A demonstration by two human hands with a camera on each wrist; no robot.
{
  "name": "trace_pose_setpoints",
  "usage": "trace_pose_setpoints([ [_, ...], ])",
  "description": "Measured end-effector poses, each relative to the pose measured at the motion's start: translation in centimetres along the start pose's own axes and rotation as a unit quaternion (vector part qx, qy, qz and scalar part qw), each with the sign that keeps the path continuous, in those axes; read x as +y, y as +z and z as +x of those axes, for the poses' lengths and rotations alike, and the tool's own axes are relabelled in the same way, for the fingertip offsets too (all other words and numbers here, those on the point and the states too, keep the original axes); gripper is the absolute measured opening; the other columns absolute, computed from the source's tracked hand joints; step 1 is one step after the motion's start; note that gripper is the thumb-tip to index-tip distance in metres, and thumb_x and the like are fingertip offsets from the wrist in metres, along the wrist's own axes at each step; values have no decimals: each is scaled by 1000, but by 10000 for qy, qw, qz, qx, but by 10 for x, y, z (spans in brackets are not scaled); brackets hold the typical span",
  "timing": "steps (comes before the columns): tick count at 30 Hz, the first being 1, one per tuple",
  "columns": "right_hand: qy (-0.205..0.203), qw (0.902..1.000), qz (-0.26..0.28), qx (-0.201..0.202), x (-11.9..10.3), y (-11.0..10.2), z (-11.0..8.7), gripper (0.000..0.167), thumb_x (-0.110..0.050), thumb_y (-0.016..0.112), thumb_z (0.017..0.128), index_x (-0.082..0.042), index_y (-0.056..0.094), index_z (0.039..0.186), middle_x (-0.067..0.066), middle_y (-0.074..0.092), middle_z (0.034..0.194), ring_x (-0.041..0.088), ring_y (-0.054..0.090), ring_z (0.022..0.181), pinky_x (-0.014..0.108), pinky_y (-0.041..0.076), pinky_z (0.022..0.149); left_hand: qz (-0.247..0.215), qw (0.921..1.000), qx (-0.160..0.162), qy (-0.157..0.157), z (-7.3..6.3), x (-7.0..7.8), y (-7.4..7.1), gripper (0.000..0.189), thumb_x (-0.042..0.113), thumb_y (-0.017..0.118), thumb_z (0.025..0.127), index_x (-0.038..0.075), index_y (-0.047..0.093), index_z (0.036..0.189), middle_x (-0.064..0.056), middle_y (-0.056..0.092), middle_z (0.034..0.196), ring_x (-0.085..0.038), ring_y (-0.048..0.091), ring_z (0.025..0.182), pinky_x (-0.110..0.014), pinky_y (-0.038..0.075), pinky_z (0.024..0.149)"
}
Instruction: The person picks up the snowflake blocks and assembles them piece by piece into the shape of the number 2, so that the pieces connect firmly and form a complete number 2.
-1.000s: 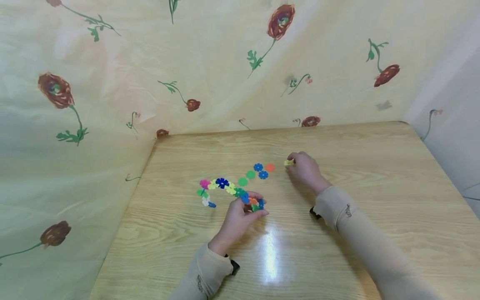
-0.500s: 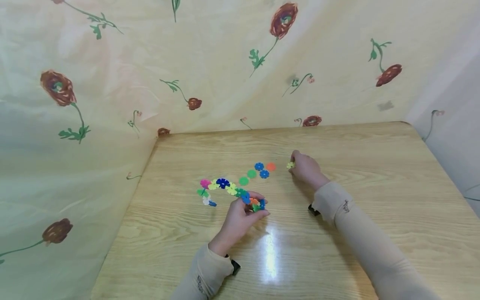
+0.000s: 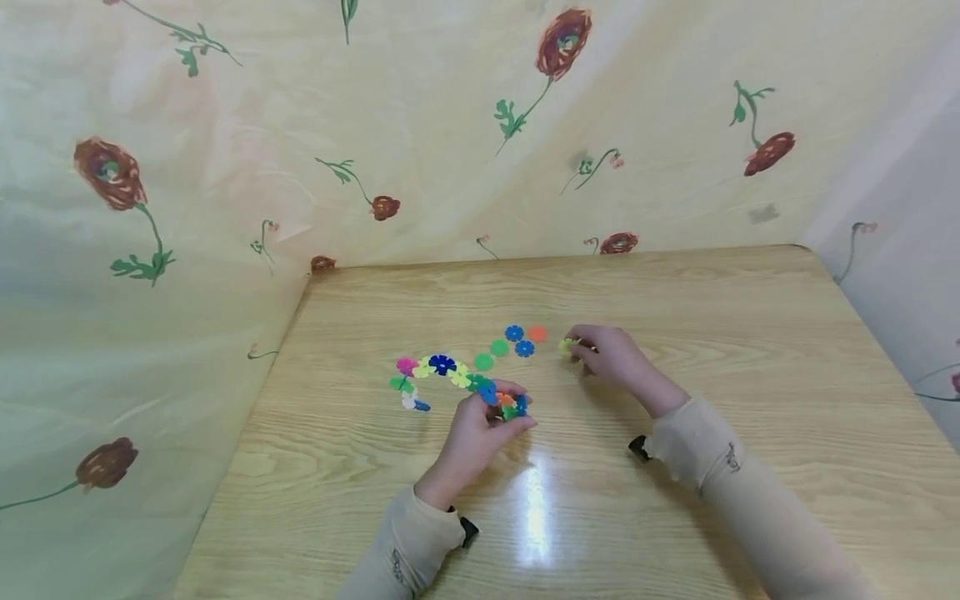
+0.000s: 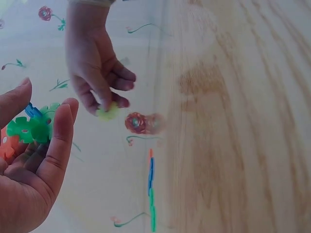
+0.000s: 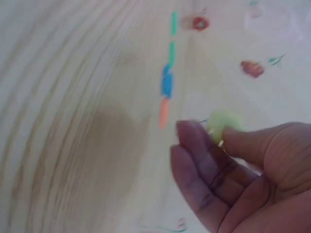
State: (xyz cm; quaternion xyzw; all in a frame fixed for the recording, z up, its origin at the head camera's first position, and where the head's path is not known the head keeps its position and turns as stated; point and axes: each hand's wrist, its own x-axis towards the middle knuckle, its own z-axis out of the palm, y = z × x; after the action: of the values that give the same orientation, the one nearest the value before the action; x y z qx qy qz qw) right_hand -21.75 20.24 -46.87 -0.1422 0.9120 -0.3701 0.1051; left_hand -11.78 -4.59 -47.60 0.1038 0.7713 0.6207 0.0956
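My left hand [image 3: 472, 437] holds one end of a curved chain of plastic snowflake discs [image 3: 442, 364] in several colours. The chain arches out to the left, above the table, and ends in a white disc and a blue one. In the left wrist view, green discs [image 4: 29, 128] sit between thumb and fingers, with a blue and an orange one beside them. Out to the right, my right hand [image 3: 618, 362] pinches a single yellow snowflake disc [image 3: 567, 346] between thumb and index finger. The right wrist view shows that yellow disc [image 5: 224, 121] blurred at the fingertips, apart from the chain.
Loose discs lie in a slanting group beyond the left hand: green ones [image 3: 483, 362], blue ones [image 3: 524, 348] and an orange one [image 3: 537, 333]. The wood-grain table [image 3: 315, 500] meets a flower-printed cloth [image 3: 435, 100] at the back and left.
My right hand has come a little nearer to me with the yellow disc, which has turned in the fingers. The left hand and the chain stay nearly still.
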Motion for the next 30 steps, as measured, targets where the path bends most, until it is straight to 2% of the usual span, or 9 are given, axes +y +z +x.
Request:
trace_pose_setpoints([
  [4,-368,9989,241,-129,-16,0,-17,16,-7,60,104,1,66,116,17,77,95,18,70,73,30,57,64,-29,10000,22,-29,0,3,0,34,11,77,93,4,66,125,-13,72,120,-11,63,93,-19,52,74],
  [8,-618,9974,364,-73,-30,-2,-34,11,-8,62,103,-3,68,111,15,77,95,19,71,78,26,55,63,-78,10000,-24,-10,0,4,-1,36,12,76,94,3,64,127,-18,72,123,-12,65,96,-18,52,75],
  [12,-901,9943,571,-18,-41,-3,-48,8,-7,65,101,-7,71,106,8,75,88,22,70,77,25,55,62,-57,10000,-45,60,1,3,-1,35,11,76,94,3,65,126,-19,72,123,-10,65,95,-18,53,76],
  [16,-1284,9900,570,-116,-49,-2,-56,10,-5,66,100,-9,73,106,-1,70,83,14,67,73,25,55,62,-98,9998,-67,147,2,2,0,33,9,76,94,4,66,125,-18,72,123,-7,66,92,-19,54,76],
  [19,-1518,9876,338,-189,-55,0,-59,11,-5,66,100,-9,73,107,-3,69,81,5,62,70,24,53,62,-131,9997,-66,195,3,1,0,33,10,77,93,7,67,124,-15,73,120,-5,65,88,-19,54,74],
  [23,-1680,9856,-51,-194,-60,3,-61,12,-4,67,99,-8,75,107,-2,69,81,3,56,69,23,52,63,-122,9997,-40,191,3,0,2,33,13,79,92,10,68,123,-13,71,115,-4,62,82,-19,53,70],
  [28,-1996,9784,-525,70,-64,9,-62,17,-3,70,96,-7,77,110,1,77,93,2,59,73,22,53,67,-103,9998,-45,167,2,0,2,33,13,79,92,8,67,123,-15,71,113,-4,61,82,-18,53,70],
  [30,-2103,9750,-694,194,-64,12,-62,18,-3,72,95,-7,76,112,1,77,93,1,59,73,22,53,66,-99,9998,-42,158,1,0,1,33,13,78,93,8,66,123,-14,71,116,-4,61,83,-18,53,71],
])
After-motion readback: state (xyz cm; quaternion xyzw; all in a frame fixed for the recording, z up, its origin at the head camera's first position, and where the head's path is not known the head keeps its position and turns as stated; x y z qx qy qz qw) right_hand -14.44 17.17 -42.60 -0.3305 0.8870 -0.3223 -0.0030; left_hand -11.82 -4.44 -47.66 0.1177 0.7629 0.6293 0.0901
